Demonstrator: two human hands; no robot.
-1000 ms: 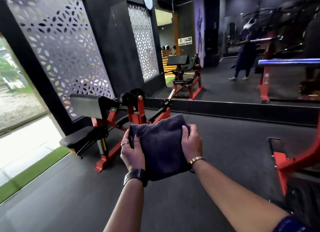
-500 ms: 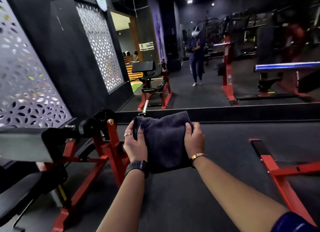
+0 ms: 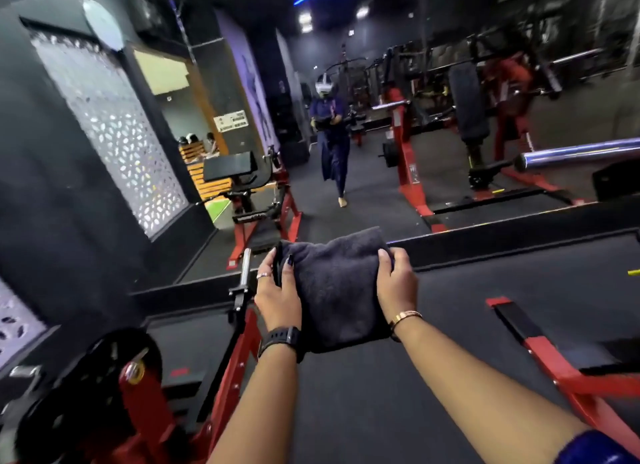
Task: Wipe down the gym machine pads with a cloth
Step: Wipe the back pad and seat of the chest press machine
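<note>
While both hands (image 3: 279, 295) grip, folded plush cloth (image 3: 337, 290) sags.

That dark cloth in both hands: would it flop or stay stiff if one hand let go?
The cloth would probably flop: it sags below the left hand and right hand. Its fuzzy pile suggests a sure grip. It looks light.

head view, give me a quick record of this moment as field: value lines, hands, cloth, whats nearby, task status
setting: gym floor facing a wall mirror
cloth: dark grey folded cloth, held in the air in front of the person
left hand: left hand grips the cloth's left edge; ring and black watch
right hand: right hand grips the right edge; gold bracelet
nearby: red-framed machine at lower left, red frame at lower right
task status: cloth touches no pad; wiping not yet begun
</note>
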